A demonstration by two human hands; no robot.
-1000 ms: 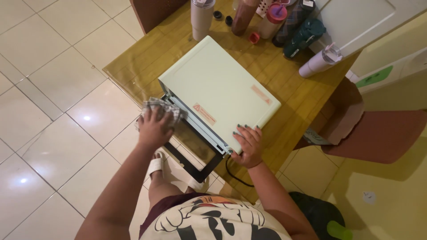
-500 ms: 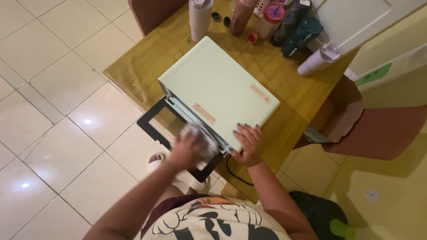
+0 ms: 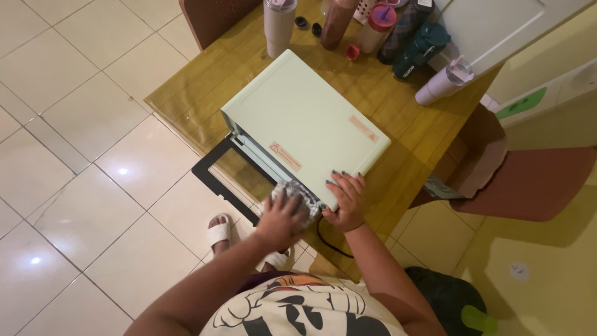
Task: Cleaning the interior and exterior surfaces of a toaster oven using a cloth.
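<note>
Head view: looking straight down on a pale mint-green boxy countertop oven (image 3: pixel 305 127) set at the near edge of a yellowish wooden table (image 3: pixel 186 93).
Oven door: the black-framed glass door (image 3: pixel 233 174) hangs open, swung down off the oven's front, out past the table edge and above the pale glossy floor tiles (image 3: pixel 81 186).
Left hand: the left hand (image 3: pixel 281 219) is curled over a crumpled grey checked cloth (image 3: pixel 297 195), fingers bent round it and pressing it against the front right corner of the oven, where the door meets the body.
Right hand: the right hand (image 3: pixel 346 200) lies flat and spread, palm down, on the top of the oven at that same front right corner; it grips nothing, only rests there, dark-painted nails showing.
Hands together: both sit just beside each other at that corner, the cloth between them.
Behind the oven: a cluster of drink bottles and tumblers stands at the far side of the table, among them a tall white tumbler (image 3: pixel 277 25), a dark teal bottle (image 3: pixel 418 51) and a lilac tumbler lying tilted (image 3: pixel 443 81).
Right of the oven: a brown chair (image 3: pixel 528 180) stands off the table's right side.
Below the oven: a black power cord (image 3: pixel 326 239) drops from the table edge, and a foot in a white sandal (image 3: pixel 219 231) stands under the open door.
</note>
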